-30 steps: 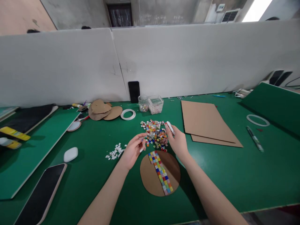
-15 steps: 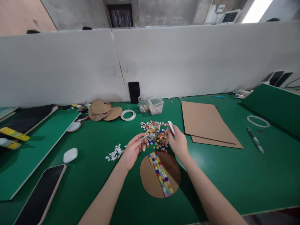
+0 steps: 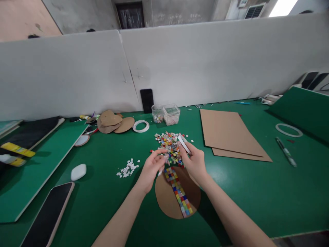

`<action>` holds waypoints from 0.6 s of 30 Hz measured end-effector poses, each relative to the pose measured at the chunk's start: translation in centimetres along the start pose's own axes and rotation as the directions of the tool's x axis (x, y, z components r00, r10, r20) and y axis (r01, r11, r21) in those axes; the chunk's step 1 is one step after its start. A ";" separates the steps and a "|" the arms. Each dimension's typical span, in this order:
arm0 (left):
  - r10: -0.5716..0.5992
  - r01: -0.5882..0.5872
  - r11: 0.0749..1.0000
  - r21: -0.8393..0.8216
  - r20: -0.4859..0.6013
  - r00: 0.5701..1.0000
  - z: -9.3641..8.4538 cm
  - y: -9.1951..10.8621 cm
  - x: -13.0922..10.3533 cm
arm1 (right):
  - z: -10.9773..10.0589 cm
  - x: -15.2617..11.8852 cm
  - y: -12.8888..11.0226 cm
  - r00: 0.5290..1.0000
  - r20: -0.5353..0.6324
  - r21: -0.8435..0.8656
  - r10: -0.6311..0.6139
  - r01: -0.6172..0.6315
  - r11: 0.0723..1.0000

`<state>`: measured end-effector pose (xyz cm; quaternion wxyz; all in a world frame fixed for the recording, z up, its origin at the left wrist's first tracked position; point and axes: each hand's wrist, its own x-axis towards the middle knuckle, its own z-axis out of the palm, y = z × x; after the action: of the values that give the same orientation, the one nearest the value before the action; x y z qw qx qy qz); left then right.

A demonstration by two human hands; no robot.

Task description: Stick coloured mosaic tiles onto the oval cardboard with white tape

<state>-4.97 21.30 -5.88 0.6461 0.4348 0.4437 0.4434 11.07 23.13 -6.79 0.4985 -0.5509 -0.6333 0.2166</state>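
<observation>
A round cardboard disc (image 3: 164, 195) lies on the green table, with a slanting band of small coloured mosaic tiles (image 3: 178, 190) across it. Beyond its far edge is a loose pile of multicoloured tiles (image 3: 167, 138). My left hand (image 3: 151, 168) hovers over the near left of that pile, thumb and fingertips pinched together; what sits between them is too small to make out. In my right hand (image 3: 194, 161), at the pile's right side, is a slim white strip-like tool (image 3: 183, 141), gripped between thumb and fingers. A smaller heap of white tiles (image 3: 128, 168) lies left of my left hand.
Clear plastic containers (image 3: 171, 115) with tiles stand at the back, near a white tape ring (image 3: 141, 126) and stacked cardboard discs (image 3: 110, 120). Cardboard sheets (image 3: 228, 132) and a pen (image 3: 285, 151) lie right. A phone (image 3: 48, 214) and white case (image 3: 78, 172) lie left.
My left hand has moved slightly right, its fingertips drawing closer together. My right hand has shifted left over the pile, tilting the white tool further left. The view has shifted a little.
</observation>
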 end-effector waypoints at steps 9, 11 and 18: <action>-0.047 0.135 0.937 -0.322 0.266 0.963 1.0 0.2 -1.1 | -0.1 0.0 0.0 1.000 -0.008 0.005 -0.003 0.003 1.000; -0.037 0.176 0.900 -0.398 0.335 0.942 1.1 0.0 -1.1 | -0.1 0.0 0.0 1.000 -0.003 -0.005 -0.010 0.010 1.000; -0.013 0.255 0.837 -0.484 0.448 0.894 1.1 -0.1 -1.0 | -0.1 -0.1 0.0 0.999 0.023 -0.036 -0.029 0.030 0.999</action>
<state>-4.14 20.16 -5.59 0.8519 0.2923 0.1814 0.3948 11.17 23.03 -6.72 0.4844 -0.5480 -0.6507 0.2040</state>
